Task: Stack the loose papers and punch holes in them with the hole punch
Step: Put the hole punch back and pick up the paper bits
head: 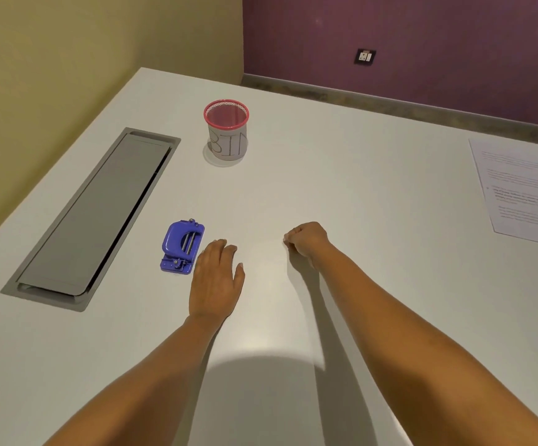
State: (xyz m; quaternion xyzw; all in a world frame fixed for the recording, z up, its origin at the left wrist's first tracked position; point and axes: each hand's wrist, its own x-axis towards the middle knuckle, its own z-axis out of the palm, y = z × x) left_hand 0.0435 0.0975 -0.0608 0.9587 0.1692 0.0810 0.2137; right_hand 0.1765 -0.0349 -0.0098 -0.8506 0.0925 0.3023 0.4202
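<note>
A blue hole punch (pixel 182 246) lies on the white table (pixel 341 194), left of centre. My left hand (pixel 217 278) rests flat on the table just right of the punch, fingers together, holding nothing. My right hand (pixel 307 241) sits further right, curled into a loose fist on the tabletop, with nothing visible in it. Printed white papers (pixel 521 188) lie at the far right edge of the table, partly cut off by the frame.
A pink mesh cup labelled BIN (pixel 226 130) stands behind the punch. A grey recessed cable hatch (pixel 93 217) runs along the table's left side. A yellow wall is to the left and a purple wall with a socket (pixel 364 56) behind.
</note>
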